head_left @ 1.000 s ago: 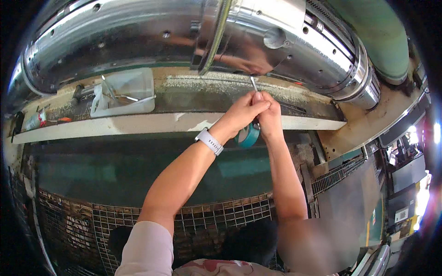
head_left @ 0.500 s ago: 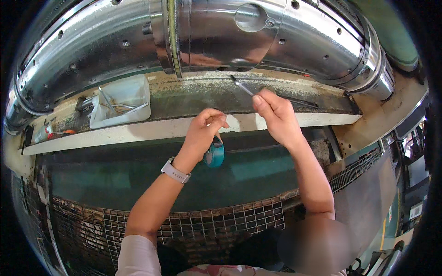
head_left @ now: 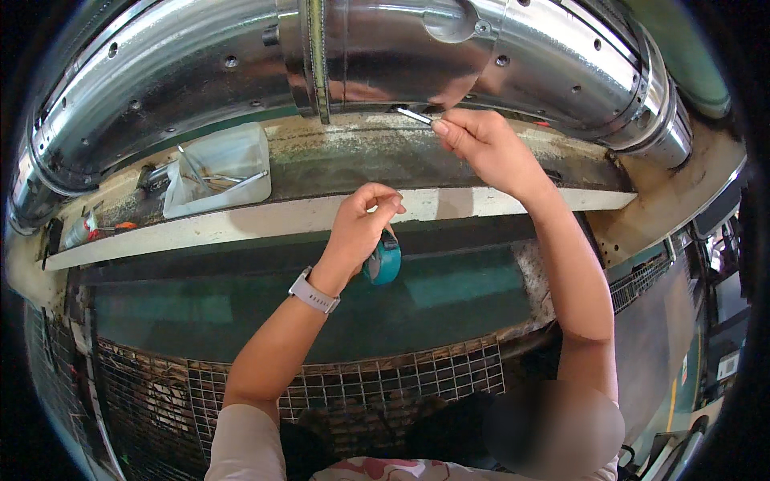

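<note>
My right hand (head_left: 485, 144) is closed around a slim silver metal tool (head_left: 415, 116). The tool points left, its far end close to the underside of a big polished steel cylinder (head_left: 385, 64); whether they touch I cannot tell. Lower and to the left, my left hand (head_left: 365, 218) has its thumb and forefinger curled together in front of a pale ledge (head_left: 313, 210). From under its fingers hangs a teal, round-edged thing (head_left: 387, 260) with a greyish side, like a tape roll or tape measure. Anything small between the left fingertips is hidden.
A translucent plastic bin (head_left: 255, 180) with several metal rods or tools stands left on the ledge. Further left lies a small container (head_left: 79, 231) beside something orange. Wire mesh (head_left: 361, 389) runs below, near my body. A yellowish strip (head_left: 318, 60) crosses the cylinder.
My right hand has moved up and forward with the metal tool, which now lies flatter and nearer the cylinder. The left hand keeps nearly the same place and the teal thing still hangs from it.
</note>
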A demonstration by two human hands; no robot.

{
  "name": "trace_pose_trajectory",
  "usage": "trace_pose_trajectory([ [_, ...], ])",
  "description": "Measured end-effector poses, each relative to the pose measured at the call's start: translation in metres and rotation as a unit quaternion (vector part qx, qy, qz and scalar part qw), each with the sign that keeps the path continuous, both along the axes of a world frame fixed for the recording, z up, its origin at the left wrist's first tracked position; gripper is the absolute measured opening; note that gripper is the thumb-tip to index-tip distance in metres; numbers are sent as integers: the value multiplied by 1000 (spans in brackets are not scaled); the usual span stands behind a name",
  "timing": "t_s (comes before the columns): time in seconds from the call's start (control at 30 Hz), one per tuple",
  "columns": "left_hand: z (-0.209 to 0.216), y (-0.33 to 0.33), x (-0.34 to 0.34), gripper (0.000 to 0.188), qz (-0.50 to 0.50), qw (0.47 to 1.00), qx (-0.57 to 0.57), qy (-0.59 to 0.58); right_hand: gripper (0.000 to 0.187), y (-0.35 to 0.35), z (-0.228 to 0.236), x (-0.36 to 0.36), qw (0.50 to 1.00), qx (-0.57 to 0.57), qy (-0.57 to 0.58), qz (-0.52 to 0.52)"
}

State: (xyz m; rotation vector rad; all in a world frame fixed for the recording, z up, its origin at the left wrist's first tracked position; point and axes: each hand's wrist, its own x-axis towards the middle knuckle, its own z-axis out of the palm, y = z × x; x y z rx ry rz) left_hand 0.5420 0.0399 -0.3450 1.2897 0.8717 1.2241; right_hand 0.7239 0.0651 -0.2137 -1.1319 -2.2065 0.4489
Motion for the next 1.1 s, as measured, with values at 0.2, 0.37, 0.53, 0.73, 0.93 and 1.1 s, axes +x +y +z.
trace_pose_trajectory([
  [0.2,14,-5,2,29,-11,1000,14,-1,33,-3,-33,-12,996,13,81,-26],
  [0.37,26,-10,12,38,-20,998,28,-54,35,-4,-45,-16,984,-48,172,-24],
  [0.53,35,-7,20,47,-24,997,30,-69,35,-3,-50,-19,985,-29,167,-36],
  [0.73,46,8,40,52,-151,977,-13,-148,34,-4,-58,-24,975,-12,217,-37],
  [0.93,61,19,31,40,-196,974,-75,-90,33,-10,-50,-28,969,-86,226,-49],
  [1.1,66,14,42,30,-161,980,-21,-117,26,-7,-60,-23,948,-115,296,-33],
])
